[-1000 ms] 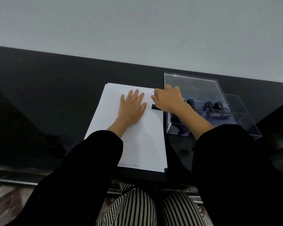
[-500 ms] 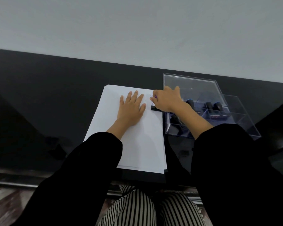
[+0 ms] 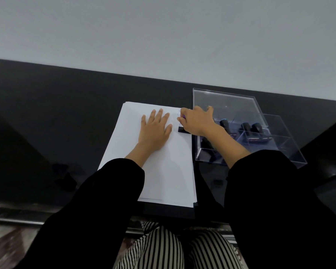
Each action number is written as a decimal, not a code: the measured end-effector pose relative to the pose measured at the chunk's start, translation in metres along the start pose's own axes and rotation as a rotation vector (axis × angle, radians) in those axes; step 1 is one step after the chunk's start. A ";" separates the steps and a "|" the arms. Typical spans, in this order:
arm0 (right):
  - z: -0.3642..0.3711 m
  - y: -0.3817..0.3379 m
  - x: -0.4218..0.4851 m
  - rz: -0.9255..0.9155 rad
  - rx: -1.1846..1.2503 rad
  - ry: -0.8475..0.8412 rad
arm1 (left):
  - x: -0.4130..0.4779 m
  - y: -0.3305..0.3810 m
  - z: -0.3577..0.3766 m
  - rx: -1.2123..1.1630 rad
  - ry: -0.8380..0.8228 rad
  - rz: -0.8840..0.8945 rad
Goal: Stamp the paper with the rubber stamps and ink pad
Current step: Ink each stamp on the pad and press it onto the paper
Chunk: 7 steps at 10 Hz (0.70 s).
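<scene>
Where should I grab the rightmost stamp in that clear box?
By its rounded black knob, from straight above, fingertips around it. The rightmost stamp seems to stand upright with the knob on top. The clear box walls shut off its sides and another stamp stands close on its left, so a sideways reach looks awkward.

Table (image 3: 56, 123) left of paper (image 3: 169, 171): wide dark surface, room to pass. Near half of paper open between sleeves. Left hand (image 3: 155, 131) flat on far half. Right hand (image 3: 197, 121) gripping stamp (image 3: 183, 129) at far right edge. Clear box (image 3: 199, 150) just beside paper's right edge walls off that side.
</scene>
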State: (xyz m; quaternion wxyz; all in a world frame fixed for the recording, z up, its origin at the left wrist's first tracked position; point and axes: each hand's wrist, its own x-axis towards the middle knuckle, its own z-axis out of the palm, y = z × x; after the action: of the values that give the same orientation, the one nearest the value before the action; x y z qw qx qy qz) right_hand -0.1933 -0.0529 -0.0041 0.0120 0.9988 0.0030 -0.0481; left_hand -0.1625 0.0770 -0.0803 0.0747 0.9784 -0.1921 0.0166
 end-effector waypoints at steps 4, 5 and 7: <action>-0.002 0.003 0.009 0.019 0.071 -0.028 | 0.000 -0.001 0.001 -0.009 0.009 0.003; 0.000 0.003 0.007 0.014 0.079 -0.011 | 0.000 -0.001 0.001 -0.015 0.012 0.003; 0.004 0.002 0.000 -0.008 0.051 0.051 | 0.001 -0.001 0.002 -0.041 0.040 -0.007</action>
State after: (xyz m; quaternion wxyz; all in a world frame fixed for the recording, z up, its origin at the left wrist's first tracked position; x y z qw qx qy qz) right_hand -0.1941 -0.0546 -0.0078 -0.0135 0.9996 0.0061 -0.0226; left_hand -0.1610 0.0766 -0.0827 0.0988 0.9768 -0.1874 0.0317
